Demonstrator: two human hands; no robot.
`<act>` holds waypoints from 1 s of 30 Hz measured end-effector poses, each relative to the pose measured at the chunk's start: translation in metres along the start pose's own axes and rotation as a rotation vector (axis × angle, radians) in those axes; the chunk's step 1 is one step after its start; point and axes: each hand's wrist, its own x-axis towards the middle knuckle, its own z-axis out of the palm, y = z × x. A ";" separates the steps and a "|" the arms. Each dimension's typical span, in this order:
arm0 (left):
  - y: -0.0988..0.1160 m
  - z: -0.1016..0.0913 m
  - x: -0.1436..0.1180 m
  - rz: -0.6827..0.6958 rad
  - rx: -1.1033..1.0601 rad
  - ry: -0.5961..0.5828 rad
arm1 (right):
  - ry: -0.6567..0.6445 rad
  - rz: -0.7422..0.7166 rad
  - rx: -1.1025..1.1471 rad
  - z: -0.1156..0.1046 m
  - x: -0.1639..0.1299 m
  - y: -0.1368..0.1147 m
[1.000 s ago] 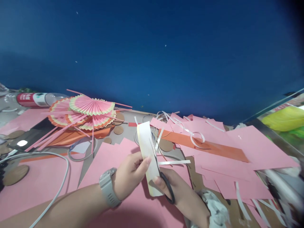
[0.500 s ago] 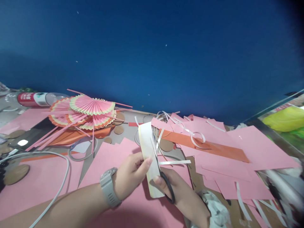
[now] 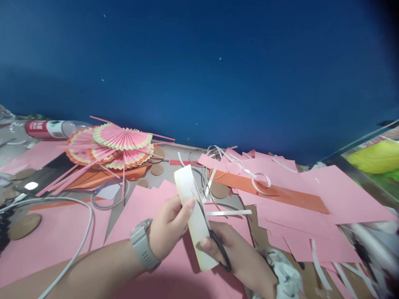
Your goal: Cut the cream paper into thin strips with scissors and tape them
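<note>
A white paper strip (image 3: 187,187) with pale yellow edges stands tilted in front of me. My left hand (image 3: 174,220), with a grey watch on the wrist, pinches its left side between thumb and fingers. Closed around the black handles of a pair of scissors (image 3: 220,249) is my right hand (image 3: 232,251); its thumb lies near the strip's lower part. The scissor blades point up along the strip's right edge, and their tips overlap the paper. Pink paper sheets (image 3: 149,203) lie beneath both hands.
Folded pink-and-yellow paper fans (image 3: 124,139) rest at the left, beside a plastic bottle (image 3: 46,129) and a black phone (image 3: 52,176). A white cable (image 3: 89,224) crosses the left. On the right lie an orange strip (image 3: 286,195), pink sheets (image 3: 339,195) and white offcuts (image 3: 319,265). A blue wall (image 3: 199,74) rises behind.
The white strip has tilted further, its top shifting left and slightly down and its lower end moving right and down. Both hands keep their hold, and the scissor blades appear a little more apart.
</note>
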 end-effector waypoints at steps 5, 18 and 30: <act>0.004 -0.001 0.001 0.066 0.085 -0.014 | 0.013 -0.017 -0.020 0.000 -0.002 -0.001; 0.003 0.000 0.000 0.075 0.121 -0.015 | 0.031 -0.005 -0.054 0.000 0.000 -0.004; 0.005 -0.001 -0.003 0.132 0.202 -0.044 | 0.038 -0.001 -0.071 -0.002 -0.001 -0.005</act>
